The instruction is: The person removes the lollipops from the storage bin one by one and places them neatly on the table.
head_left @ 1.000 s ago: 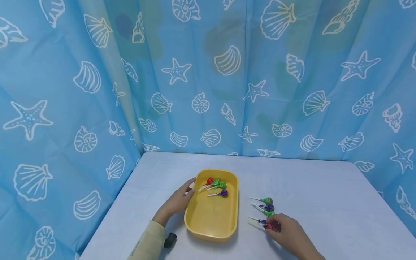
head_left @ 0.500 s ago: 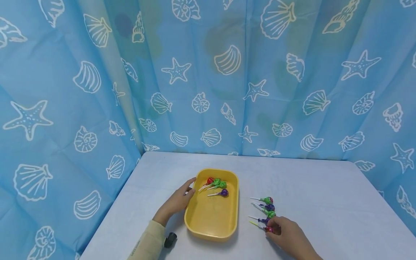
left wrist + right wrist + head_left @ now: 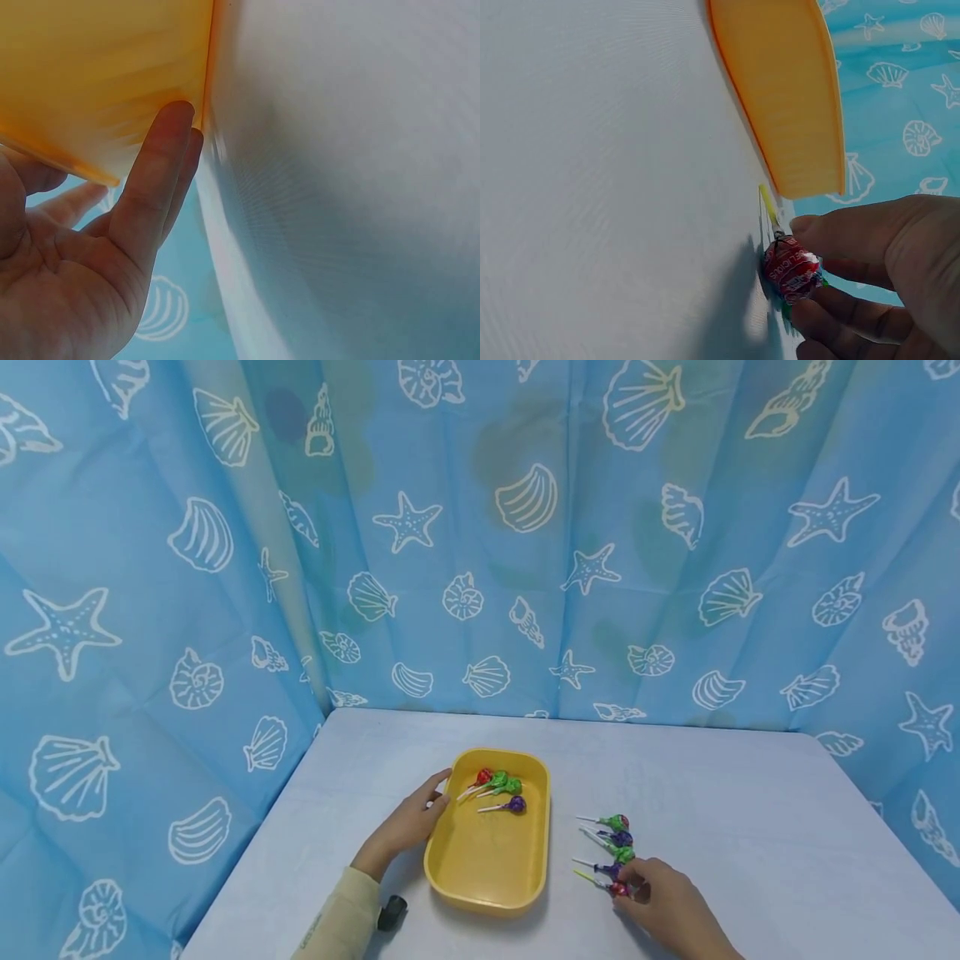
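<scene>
My left hand (image 3: 411, 822) holds the left side of a yellow plastic tray (image 3: 487, 906). In the left wrist view its fingers (image 3: 154, 176) lie along the outer wall, and the thumb reaches over the rim. My right hand (image 3: 671, 902) pinches the round head of a red-wrapped lollipop (image 3: 789, 266) between thumb and fingers, low over the white table. Its yellow stick points toward the tray. Just beyond it lie a purple lollipop (image 3: 609, 868), a green one (image 3: 622, 853), another purple one (image 3: 621, 838) and a green-and-red one (image 3: 618, 822), sticks facing the tray.
Inside the tray's far half lie a red lollipop (image 3: 484, 777), two green ones and a purple lollipop (image 3: 516, 805). A small black object (image 3: 392, 913) sits beside my left sleeve. A blue shell-patterned curtain (image 3: 450, 610) borders the table (image 3: 735, 810) at the back and left.
The red lollipop has shifted slightly toward the front, and its yellow stick now stands apart from the purple one's stick. My left hand and the tray have stayed nearly still.
</scene>
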Motion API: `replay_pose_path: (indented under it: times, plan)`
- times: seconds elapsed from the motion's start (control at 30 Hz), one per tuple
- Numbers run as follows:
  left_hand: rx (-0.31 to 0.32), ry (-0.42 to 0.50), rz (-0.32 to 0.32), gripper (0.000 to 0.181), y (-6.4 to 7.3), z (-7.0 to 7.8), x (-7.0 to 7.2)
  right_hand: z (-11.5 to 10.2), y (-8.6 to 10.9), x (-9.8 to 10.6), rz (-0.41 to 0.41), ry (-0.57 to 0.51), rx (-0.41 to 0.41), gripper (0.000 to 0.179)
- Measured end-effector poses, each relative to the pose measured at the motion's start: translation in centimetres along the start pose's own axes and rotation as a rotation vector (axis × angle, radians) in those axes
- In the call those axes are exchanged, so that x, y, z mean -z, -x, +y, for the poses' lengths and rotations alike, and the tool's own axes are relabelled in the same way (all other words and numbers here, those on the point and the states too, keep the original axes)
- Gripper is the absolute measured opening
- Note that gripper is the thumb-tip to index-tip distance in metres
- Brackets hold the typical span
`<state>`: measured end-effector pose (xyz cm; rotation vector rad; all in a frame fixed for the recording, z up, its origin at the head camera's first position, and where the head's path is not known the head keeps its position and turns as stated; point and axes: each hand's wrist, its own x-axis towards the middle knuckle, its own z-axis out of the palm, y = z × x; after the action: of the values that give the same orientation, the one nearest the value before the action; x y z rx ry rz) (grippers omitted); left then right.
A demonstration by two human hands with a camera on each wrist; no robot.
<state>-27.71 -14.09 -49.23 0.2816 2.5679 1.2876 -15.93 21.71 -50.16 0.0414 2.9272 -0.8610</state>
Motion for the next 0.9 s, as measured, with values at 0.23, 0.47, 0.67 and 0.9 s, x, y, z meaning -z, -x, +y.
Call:
replay_pose_path:
  times: [0.23,0.47,0.67,0.9]
  plan:
    - [-0.005,-0.007,0.001,0.052,0.1,0.1,0.2,-0.2,0.0,0.9,0.074,0.015,0.063,0.022]
    - [-0.003,-0.010,0.002,0.052,0.1,0.0,0.1,-1.2,-0.3,1.5,0.128,0.014,0.160,0.024]
    - [-0.010,0.000,-0.003,0.052,0.1,-0.2,0.1,-2.2,-1.1,1.6,0.145,0.029,0.167,0.027]
    - [-0.027,0.017,-0.011,0.052,0.0,-0.2,0.1,-3.2,-2.3,1.6,0.141,0.024,0.175,0.030]
